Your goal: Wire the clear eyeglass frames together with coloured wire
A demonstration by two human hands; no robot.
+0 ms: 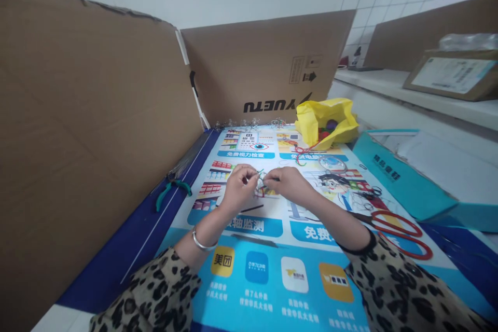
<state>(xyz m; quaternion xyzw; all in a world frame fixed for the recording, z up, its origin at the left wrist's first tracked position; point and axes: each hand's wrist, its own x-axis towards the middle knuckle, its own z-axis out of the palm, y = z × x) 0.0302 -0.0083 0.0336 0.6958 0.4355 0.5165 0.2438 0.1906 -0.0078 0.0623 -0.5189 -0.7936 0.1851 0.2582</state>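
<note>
1. The left hand [238, 187] and the right hand [291, 182] meet fingertip to fingertip low over the counter [136, 249]. A blue printed poster [268, 228] lies directly under them.
2. Each hand is narrowed to a pinch on the same small silvery piece with green and red bits [260, 182]. The piece sits between the two sets of fingertips, just clear of the poster. It is too small to tell what it is.
3. The step in hand looks like fine fingertip work on that piece, perhaps twisting or threading. Which of the two cannot be told.
4. Green-handled pliers [171, 189] lie untouched near the left hand, on its outer side, by the brown cardboard wall [89, 114].
5. Red-handled scissors [397, 228] lie on the outer side of the right hand, closer to the body.
6. Beyond the right hand sits an open yellow plastic bag [327, 119] with coloured beads inside. A thin red cord [301, 153] trails from it toward that hand.
7. Going on with so small a piece probably calls for a steady pinch from both hands and very short motions. If one hand lets go to fetch a tool, the other would have to keep hold of the piece alone.
</note>
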